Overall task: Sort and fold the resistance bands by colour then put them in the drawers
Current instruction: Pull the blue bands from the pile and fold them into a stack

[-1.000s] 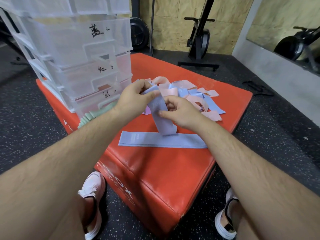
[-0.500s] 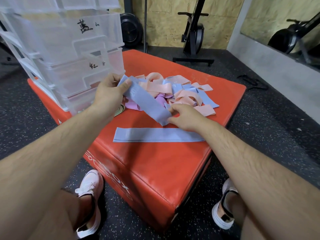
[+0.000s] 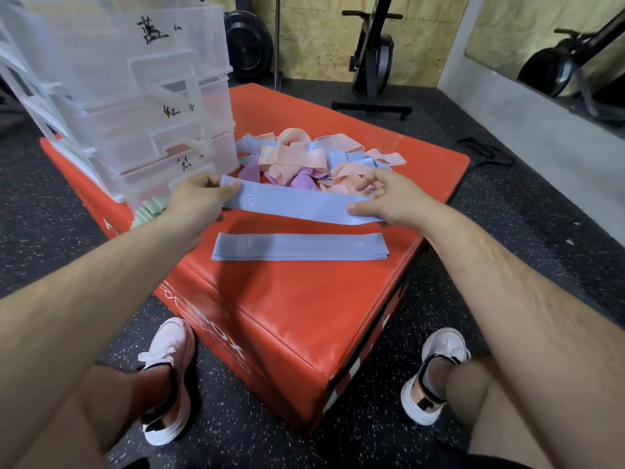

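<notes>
Blue band point(image 3: 297, 206) reads "20"; top drawer point(image 3: 101, 49) reads "蓝".

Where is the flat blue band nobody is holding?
In the head view, the flat blue band lies mid-frame on the red box, just nearer the person than the held blue band.

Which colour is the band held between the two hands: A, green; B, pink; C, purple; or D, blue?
D: the band that the left hand and right hand pinch at its ends is blue, like the flat band lying on the box just in front of it.
</notes>
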`<control>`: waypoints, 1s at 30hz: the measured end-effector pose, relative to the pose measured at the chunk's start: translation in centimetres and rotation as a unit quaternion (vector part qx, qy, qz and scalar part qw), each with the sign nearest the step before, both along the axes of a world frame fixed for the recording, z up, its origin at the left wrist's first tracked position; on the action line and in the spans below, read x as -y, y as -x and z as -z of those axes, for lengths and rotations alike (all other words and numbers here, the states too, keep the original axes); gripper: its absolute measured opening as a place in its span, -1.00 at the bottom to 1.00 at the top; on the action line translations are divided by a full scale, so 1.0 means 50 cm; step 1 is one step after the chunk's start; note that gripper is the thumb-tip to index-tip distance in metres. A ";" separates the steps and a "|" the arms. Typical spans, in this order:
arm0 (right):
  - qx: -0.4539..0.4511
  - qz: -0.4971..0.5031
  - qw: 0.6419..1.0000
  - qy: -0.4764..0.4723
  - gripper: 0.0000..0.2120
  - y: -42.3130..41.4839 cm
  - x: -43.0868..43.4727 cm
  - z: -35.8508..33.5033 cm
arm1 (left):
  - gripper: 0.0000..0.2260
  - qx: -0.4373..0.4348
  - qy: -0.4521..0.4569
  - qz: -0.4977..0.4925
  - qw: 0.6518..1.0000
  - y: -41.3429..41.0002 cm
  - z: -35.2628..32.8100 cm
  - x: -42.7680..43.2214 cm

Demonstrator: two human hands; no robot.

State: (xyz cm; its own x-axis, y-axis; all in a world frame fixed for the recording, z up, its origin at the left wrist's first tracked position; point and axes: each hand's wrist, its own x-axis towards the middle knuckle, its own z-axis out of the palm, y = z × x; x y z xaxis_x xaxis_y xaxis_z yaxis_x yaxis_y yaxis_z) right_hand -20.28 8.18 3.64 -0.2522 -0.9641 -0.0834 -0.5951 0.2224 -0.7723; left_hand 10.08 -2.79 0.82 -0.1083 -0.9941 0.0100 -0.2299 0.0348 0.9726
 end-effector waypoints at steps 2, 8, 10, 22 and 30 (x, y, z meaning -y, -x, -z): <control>-0.019 0.003 1.000 -0.017 -0.60 0.011 -0.009 -0.002 | -0.86 0.013 -0.008 0.003 1.000 -0.006 0.010 -0.005; 0.038 -0.019 0.994 -0.096 -0.63 0.034 -0.030 0.008 | -0.78 0.066 -0.038 -0.013 0.997 -0.030 0.031 -0.015; 0.034 -0.012 0.995 -0.098 -0.63 0.037 -0.035 0.017 | -0.74 0.086 -0.052 -0.016 0.995 -0.038 0.040 -0.014; -0.082 0.014 0.988 -0.127 -0.82 0.027 -0.036 0.058 | -0.84 0.270 -0.003 0.017 0.963 -0.045 0.082 -0.027; -0.166 -0.008 0.978 -0.127 -0.92 0.026 -0.038 0.077 | -0.70 0.316 0.093 0.034 0.944 -0.044 0.089 -0.030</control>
State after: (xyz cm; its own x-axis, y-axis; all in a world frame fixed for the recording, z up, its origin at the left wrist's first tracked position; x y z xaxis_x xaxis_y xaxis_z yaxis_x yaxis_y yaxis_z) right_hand -21.56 10.10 -0.21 -0.2908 -0.9271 -0.2367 -0.8090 0.3703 -0.4565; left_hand 12.26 -1.26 -3.64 -0.2138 -0.9721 0.0962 -0.7535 0.2268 0.6172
